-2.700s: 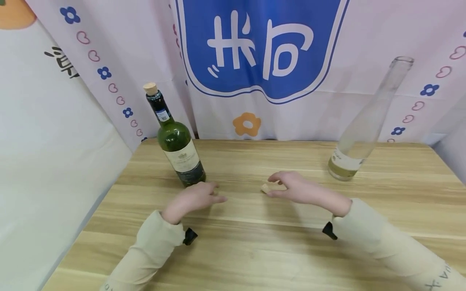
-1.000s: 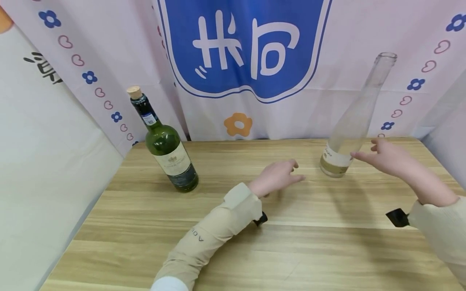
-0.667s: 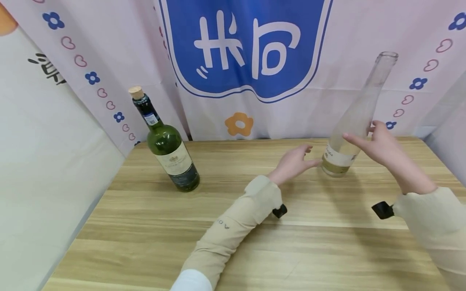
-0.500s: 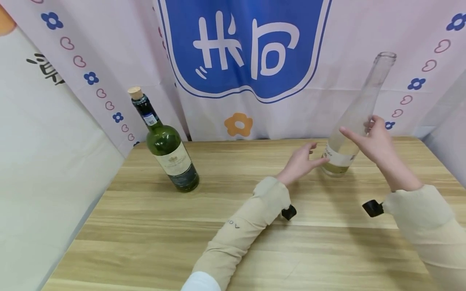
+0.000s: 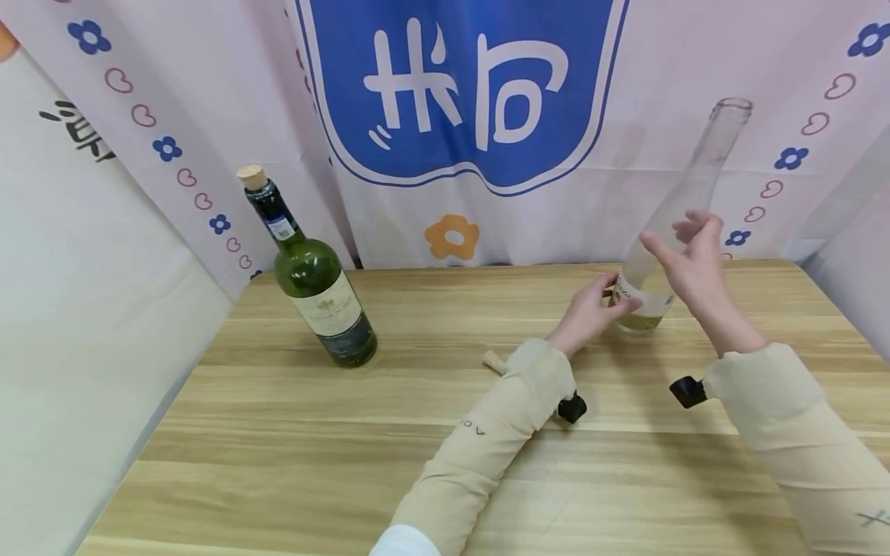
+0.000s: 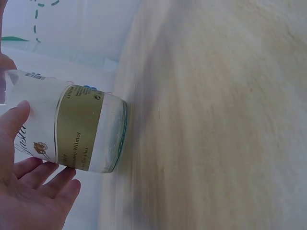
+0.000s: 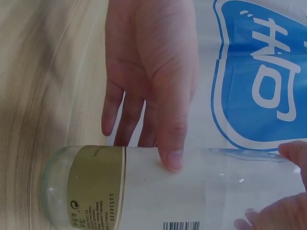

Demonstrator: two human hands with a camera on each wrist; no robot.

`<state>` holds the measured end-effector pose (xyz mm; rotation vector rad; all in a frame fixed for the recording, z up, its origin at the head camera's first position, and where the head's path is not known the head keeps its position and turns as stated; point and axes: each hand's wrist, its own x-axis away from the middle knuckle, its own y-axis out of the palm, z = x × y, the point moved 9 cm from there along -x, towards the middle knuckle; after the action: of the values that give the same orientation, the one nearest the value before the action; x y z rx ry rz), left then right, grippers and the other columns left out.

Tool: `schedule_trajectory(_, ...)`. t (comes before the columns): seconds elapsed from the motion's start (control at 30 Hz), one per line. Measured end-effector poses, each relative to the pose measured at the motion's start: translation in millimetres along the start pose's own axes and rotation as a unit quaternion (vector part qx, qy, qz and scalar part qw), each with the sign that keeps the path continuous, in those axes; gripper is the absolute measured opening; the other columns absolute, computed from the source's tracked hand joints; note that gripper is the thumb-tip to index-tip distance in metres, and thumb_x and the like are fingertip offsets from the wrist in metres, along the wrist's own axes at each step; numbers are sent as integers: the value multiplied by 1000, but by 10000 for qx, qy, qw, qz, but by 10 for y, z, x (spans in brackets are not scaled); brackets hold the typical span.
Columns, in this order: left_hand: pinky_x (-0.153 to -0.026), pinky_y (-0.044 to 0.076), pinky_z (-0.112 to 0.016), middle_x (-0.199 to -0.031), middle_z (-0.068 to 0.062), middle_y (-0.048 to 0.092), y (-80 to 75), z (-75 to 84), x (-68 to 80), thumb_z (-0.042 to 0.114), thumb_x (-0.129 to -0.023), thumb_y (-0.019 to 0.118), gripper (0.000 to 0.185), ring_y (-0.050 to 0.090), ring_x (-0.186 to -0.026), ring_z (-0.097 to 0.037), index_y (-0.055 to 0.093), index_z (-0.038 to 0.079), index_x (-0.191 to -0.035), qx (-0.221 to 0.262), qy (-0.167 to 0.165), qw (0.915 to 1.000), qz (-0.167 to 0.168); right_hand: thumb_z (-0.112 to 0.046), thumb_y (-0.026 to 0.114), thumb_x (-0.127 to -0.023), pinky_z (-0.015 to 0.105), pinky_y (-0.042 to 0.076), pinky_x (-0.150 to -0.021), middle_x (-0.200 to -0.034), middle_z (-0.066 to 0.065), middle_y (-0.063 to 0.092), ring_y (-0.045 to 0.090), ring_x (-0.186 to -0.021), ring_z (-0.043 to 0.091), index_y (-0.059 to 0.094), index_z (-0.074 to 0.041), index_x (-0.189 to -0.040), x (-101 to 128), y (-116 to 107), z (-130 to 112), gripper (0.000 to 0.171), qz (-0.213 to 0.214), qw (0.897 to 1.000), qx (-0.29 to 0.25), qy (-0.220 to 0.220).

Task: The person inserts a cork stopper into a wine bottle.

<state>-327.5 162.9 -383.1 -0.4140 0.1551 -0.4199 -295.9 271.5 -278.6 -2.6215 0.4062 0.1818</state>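
A tall clear glass bottle (image 5: 708, 166) with a white and gold label stands at the right back of the table. My left hand (image 5: 589, 313) grips its lower part, the thumb on the label and the fingers round the other side, as the left wrist view shows on the bottle (image 6: 79, 127). Higher up, my right hand (image 5: 698, 270) holds the clear glass body, thumb to one side and fingers to the other. Only fingertips of the right hand (image 7: 280, 211) show in the right wrist view. A small cork (image 5: 494, 361) lies on the table, partly covered by the left sleeve.
A green wine bottle (image 5: 323, 286) with a cork stopper (image 5: 253, 177) in its mouth stands upright at the left back of the wooden table (image 5: 292, 455). Behind the table hangs a printed curtain (image 5: 389, 224) with a blue emblem.
Both hands have come to the clear bottle: the left from beside the green bottle across to its label, the right from the cork to its body. The left arm's shift uncovers the cork again.
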Motion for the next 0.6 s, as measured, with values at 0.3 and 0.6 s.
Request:
schedule_trajectory(0.3,-94,39,-22,-129,11,50,-101,111,117,34,-77,72,63,47,-117,-5,44,25,-133,-50,282,9984,-494,-34,55,-90,50,27,-102,-133,23,29,29,-122,36,12,2,-137,218,24,-194,74,-322,9985,-8,-451)
schedule_trajectory(0.6,-92,38,-18,-126,7,51,-333,440,378,28,-66,82,83,47,-113,-2,37,22,-136,-298,849,9890,-1173,-19,57,-90,44,35,-100,-115,-1,40,40,-111,20,22,-1,-132,514,32,-583,57,-659,9924,-64,-1037)
